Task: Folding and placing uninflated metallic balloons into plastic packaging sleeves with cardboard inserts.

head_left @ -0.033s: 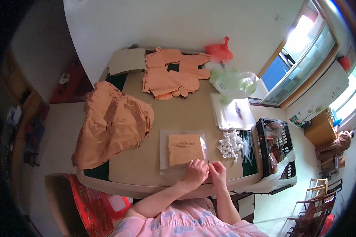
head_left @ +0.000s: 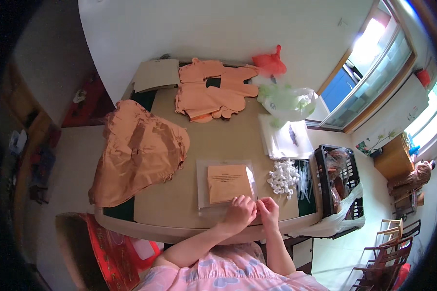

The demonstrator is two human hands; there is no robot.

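A clear plastic bag (head_left: 203, 186) lies flat near the table's front edge. Inside it, or on top of it, is a folded square of copper-coloured foil (head_left: 230, 186) with dark print. My left hand (head_left: 241, 212) is closed over the bag's lower right corner, fingertips pinched together and hiding that corner. Right beside it, my right hand (head_left: 268, 212) pinches with thumb and forefinger, its tips almost meeting those of the left. A tiny dark bit shows between the fingertips, too small to name. White ribbon coils (head_left: 282, 178) lie in a heap beyond my right hand.
Large copper-coloured foil sheets (head_left: 138, 155) and cut-out foil shapes (head_left: 213, 97) cover the table's left and back. At right are thin clear sticks (head_left: 303, 182), a stack of clear bags (head_left: 284, 140), a green-white bag (head_left: 289, 102) and a black crate (head_left: 340, 189). A red bag (head_left: 269, 62) sits behind.
The plastic bag and folded foil have shifted very slightly to the right. My hands stay pinched in almost the same place.
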